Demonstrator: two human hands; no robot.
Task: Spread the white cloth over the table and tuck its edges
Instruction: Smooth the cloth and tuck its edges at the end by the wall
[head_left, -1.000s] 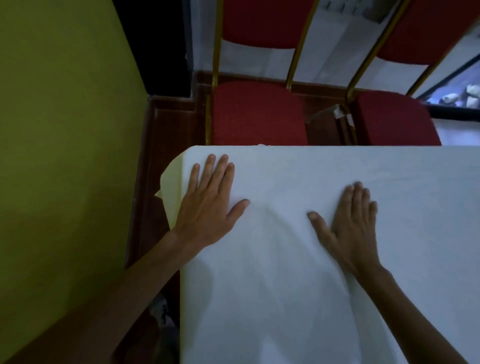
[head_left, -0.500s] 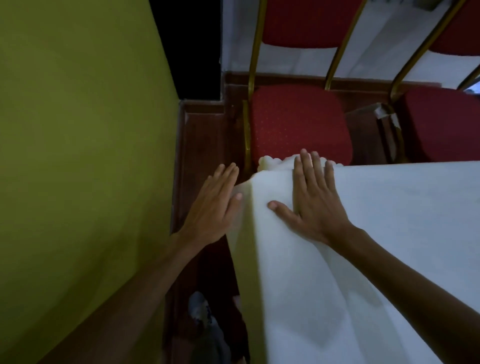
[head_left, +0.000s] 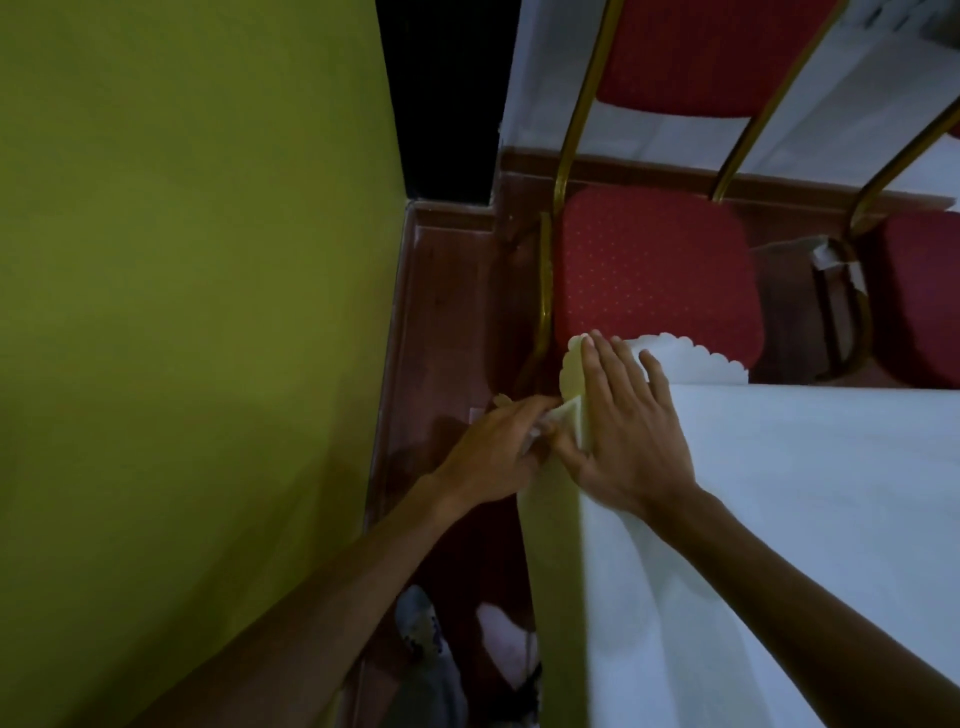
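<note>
The white cloth (head_left: 779, 519) covers the table top at the right and hangs down its left side and far edge, where a scalloped hem shows. My right hand (head_left: 626, 431) lies flat with straight fingers on the cloth at the table's far left corner, pressing it down. My left hand (head_left: 498, 452) is just left of that corner, below the table edge, and its fingers pinch a fold of the hanging cloth. The table itself is hidden under the cloth.
A green wall (head_left: 182, 338) stands close on the left, leaving a narrow strip of dark wooden floor (head_left: 441, 312). A red chair with gold frame (head_left: 654, 270) sits right behind the table corner, a second one (head_left: 919, 296) further right. My feet (head_left: 441, 639) show below.
My right hand slid further over the far left corner of the table. My left hand left its flat pose beside the edge and now pinches the hanging cloth. The view shifted left.
</note>
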